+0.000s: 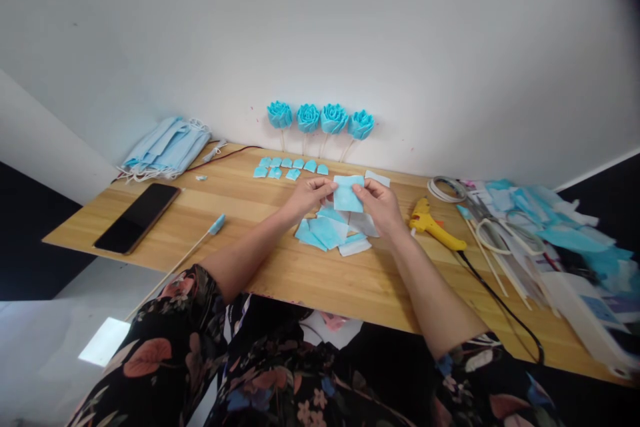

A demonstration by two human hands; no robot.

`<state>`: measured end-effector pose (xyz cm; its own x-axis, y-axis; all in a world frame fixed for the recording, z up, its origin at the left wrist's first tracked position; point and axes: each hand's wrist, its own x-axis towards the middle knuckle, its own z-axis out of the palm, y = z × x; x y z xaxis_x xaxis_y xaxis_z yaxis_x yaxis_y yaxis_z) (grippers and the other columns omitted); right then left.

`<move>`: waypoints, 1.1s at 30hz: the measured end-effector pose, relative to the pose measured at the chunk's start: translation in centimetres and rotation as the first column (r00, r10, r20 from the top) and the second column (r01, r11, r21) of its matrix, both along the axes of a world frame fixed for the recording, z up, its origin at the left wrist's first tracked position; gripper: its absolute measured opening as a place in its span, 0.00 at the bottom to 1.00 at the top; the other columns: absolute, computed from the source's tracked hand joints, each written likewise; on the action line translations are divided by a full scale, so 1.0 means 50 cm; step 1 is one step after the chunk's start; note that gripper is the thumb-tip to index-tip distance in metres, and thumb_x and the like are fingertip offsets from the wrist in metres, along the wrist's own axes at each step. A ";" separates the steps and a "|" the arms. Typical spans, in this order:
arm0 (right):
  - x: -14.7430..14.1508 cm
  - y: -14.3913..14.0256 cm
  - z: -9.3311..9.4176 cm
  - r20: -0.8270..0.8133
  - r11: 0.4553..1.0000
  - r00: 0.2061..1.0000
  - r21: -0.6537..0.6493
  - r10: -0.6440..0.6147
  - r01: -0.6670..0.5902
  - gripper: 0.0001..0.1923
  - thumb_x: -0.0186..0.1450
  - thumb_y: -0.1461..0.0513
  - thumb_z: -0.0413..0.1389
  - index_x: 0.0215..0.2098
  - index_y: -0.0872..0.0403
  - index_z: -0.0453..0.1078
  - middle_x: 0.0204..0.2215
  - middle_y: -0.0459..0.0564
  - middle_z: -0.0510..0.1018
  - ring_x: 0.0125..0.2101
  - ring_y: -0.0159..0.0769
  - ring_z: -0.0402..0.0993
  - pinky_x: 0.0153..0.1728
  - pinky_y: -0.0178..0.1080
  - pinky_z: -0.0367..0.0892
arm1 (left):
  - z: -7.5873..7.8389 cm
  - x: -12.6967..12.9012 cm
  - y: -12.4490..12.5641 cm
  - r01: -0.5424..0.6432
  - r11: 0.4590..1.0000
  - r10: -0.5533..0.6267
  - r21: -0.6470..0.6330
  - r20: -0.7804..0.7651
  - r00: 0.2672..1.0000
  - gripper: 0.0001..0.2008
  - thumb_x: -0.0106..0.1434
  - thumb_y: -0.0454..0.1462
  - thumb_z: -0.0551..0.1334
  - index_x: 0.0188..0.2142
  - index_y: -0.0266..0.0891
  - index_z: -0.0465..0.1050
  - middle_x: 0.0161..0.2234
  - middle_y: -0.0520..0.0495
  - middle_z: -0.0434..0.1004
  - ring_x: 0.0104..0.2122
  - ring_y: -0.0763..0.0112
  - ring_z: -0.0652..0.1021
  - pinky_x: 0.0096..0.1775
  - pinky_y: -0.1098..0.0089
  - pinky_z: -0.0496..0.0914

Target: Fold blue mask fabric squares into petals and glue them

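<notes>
Together, the left hand [311, 192] and right hand [380, 203] pinch a blue fabric square [347, 192] by opposite edges, fingers closed on it, lifting it just above the wooden table [280, 267], probably to keep it taut. Beneath lie loose cut pieces [327, 230]; farther back, folded petals [290, 167] sit in rows before four finished roses [320, 118]. A glue gun [434, 223] waits right.

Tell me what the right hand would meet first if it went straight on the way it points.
Probably the blue fabric square that the right hand already pinches, then the left hand just past it; depth is unclear.
</notes>
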<state>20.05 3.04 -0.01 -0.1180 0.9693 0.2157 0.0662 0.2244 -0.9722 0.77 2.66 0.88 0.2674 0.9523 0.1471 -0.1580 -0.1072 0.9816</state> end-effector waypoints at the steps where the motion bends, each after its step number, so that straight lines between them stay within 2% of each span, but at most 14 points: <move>1: 0.001 0.001 -0.001 -0.002 1.000 1.000 0.004 -0.005 0.005 0.15 0.59 0.49 0.63 0.28 0.52 0.71 0.23 0.41 0.70 0.24 0.29 0.64 0.29 0.34 0.62 | -0.001 -0.001 0.001 -0.002 1.000 0.002 0.008 -0.002 1.000 0.19 0.55 0.50 0.67 0.25 0.35 0.73 0.23 0.51 0.72 0.24 0.76 0.71 0.30 0.72 0.65; 7: 0.002 0.004 -0.004 0.007 1.000 1.000 0.023 -0.012 0.012 0.16 0.60 0.50 0.62 0.27 0.52 0.70 0.21 0.40 0.67 0.23 0.28 0.60 0.27 0.34 0.58 | -0.002 0.002 0.003 0.000 1.000 0.002 -0.031 0.067 0.998 0.22 0.56 0.53 0.66 0.31 0.33 0.75 0.26 0.50 0.73 0.25 0.75 0.72 0.26 0.74 0.66; 10: -0.001 0.003 -0.004 0.048 0.999 0.999 0.035 -0.021 0.019 0.16 0.60 0.49 0.62 0.27 0.52 0.70 0.21 0.41 0.67 0.24 0.29 0.60 0.27 0.34 0.58 | -0.003 0.004 0.005 -0.002 0.998 0.009 -0.060 0.118 0.993 0.23 0.52 0.51 0.70 0.35 0.33 0.76 0.27 0.51 0.73 0.25 0.76 0.72 0.23 0.75 0.65; 13: -0.004 0.002 -0.002 0.105 0.998 0.994 0.060 -0.030 0.024 0.16 0.60 0.49 0.61 0.27 0.53 0.71 0.22 0.41 0.68 0.24 0.30 0.61 0.27 0.34 0.58 | -0.009 0.006 0.009 0.026 0.997 -0.015 -0.070 0.160 0.987 0.22 0.48 0.49 0.73 0.31 0.33 0.73 0.25 0.54 0.71 0.21 0.79 0.70 0.23 0.75 0.66; 16: -0.005 0.001 0.000 0.133 0.996 0.990 0.080 -0.040 0.030 0.16 0.61 0.48 0.60 0.28 0.53 0.72 0.22 0.41 0.68 0.24 0.30 0.61 0.27 0.34 0.58 | -0.016 0.005 0.013 0.028 0.996 -0.010 -0.086 0.204 0.979 0.21 0.48 0.47 0.74 0.30 0.33 0.71 0.24 0.55 0.70 0.21 0.80 0.71 0.25 0.73 0.69; 20: -0.003 0.003 0.002 0.121 0.995 0.991 0.091 -0.057 0.046 0.16 0.61 0.48 0.60 0.29 0.53 0.74 0.22 0.42 0.70 0.25 0.30 0.64 0.28 0.34 0.61 | -0.021 0.005 0.017 0.024 0.994 0.004 -0.105 0.259 0.966 0.19 0.51 0.45 0.73 0.31 0.34 0.71 0.27 0.53 0.72 0.27 0.77 0.75 0.33 0.70 0.75; 25: -0.001 0.002 0.005 0.081 0.997 0.996 0.068 -0.034 0.028 0.20 0.63 0.45 0.57 0.30 0.52 0.73 0.23 0.44 0.71 0.26 0.32 0.68 0.29 0.35 0.67 | -0.024 0.005 0.020 0.013 0.994 0.017 -0.107 0.268 0.963 0.18 0.53 0.44 0.73 0.32 0.34 0.71 0.27 0.54 0.73 0.28 0.76 0.77 0.38 0.67 0.76; 29: -0.002 0.000 0.008 0.081 0.998 0.997 0.057 -0.008 0.004 0.18 0.61 0.46 0.59 0.29 0.52 0.72 0.23 0.43 0.71 0.25 0.31 0.67 0.27 0.34 0.66 | -0.026 0.006 0.020 0.012 0.996 0.011 -0.085 0.265 0.964 0.17 0.53 0.44 0.72 0.32 0.33 0.71 0.28 0.53 0.73 0.29 0.75 0.77 0.39 0.67 0.76; 33: -0.008 -0.002 0.004 0.112 0.998 0.993 0.050 -0.047 0.042 0.15 0.57 0.50 0.63 0.28 0.53 0.72 0.20 0.40 0.69 0.21 0.28 0.62 0.23 0.32 0.61 | -0.023 0.005 0.016 0.023 0.997 -0.005 -0.077 0.231 0.973 0.15 0.56 0.42 0.70 0.32 0.34 0.70 0.28 0.53 0.73 0.29 0.76 0.77 0.39 0.67 0.76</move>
<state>19.64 2.94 0.18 -0.1014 0.9630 0.2497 0.1858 0.2649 -0.9462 1.04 3.45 -0.25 0.2481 0.9598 0.1314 -0.3816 -0.0279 0.9239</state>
